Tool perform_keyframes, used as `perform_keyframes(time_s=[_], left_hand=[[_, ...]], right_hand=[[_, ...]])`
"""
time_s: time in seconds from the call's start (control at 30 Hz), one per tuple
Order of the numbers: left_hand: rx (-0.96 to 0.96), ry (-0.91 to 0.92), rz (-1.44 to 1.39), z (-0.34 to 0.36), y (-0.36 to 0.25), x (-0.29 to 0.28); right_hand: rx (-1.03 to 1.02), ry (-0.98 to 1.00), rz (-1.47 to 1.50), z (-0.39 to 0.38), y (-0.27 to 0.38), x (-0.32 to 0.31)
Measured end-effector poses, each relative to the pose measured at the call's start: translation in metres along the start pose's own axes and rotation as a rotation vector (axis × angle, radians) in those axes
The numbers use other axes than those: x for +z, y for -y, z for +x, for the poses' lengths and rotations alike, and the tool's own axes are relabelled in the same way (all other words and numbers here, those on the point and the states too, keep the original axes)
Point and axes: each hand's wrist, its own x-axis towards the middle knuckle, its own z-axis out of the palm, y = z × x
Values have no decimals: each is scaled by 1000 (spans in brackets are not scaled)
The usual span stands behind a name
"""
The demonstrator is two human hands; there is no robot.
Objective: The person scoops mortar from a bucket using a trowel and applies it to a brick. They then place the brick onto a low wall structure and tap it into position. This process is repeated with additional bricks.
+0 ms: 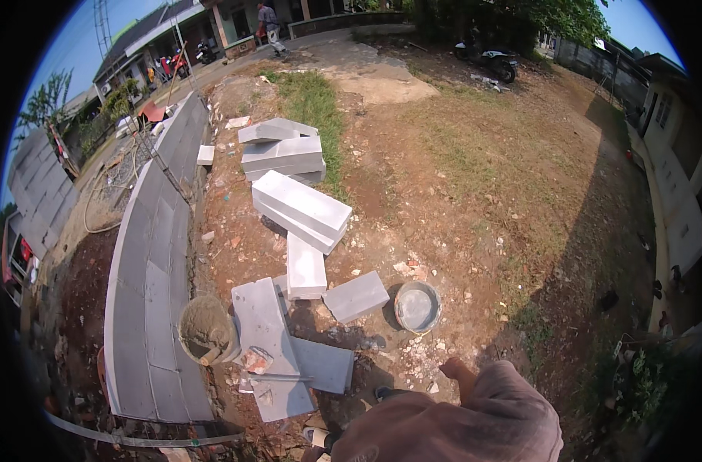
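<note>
My right hand (450,367) hangs low beside my body, over ground strewn with pale rubble. Nothing shows in it, and its fingers are too small and turned away to make out. Out of sight is my left hand. Nearest to the right hand stands a round bucket (398,307) with greyish contents. To the left, a mortar bucket (229,350) has a wooden handle lying in it, beside a large flat concrete block (262,319). A broken brick piece (256,359) and a thin metal tool (282,378) rest on that block.
A low block wall (147,308) curves along the left. Several pale blocks (301,202) lie stacked and scattered ahead. Farther off are a grass strip (312,108), a parked motorcycle (493,63) and a walking person (269,27). A building (678,169) borders the right.
</note>
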Motion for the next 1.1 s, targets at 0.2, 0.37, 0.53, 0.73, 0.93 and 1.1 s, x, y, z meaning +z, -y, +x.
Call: perform_keyframes(time_s=[0.2,0.37,0.53,0.73,0.93,1.1], left_hand=[[-66,5,-104,-29,29,0],[-585,-406,-388,-91,90,4],[-1158,-425,-223,-198,170,114],[-1351,-439,-485,-278,144,260],[-1338,-411,-587,-247,146,322],[-1212,-649,-735,-217,141,261]], right_hand=[[-104,-48,-253,-5,-9,-37],[-181,-118,138,-45,57,-98],[-96,63,325,-22,50,-59],[-531,148,-346,-15,6,-50],[-344,155,-85,8,62,-92],[-354,181,320,-1,140,-121]])
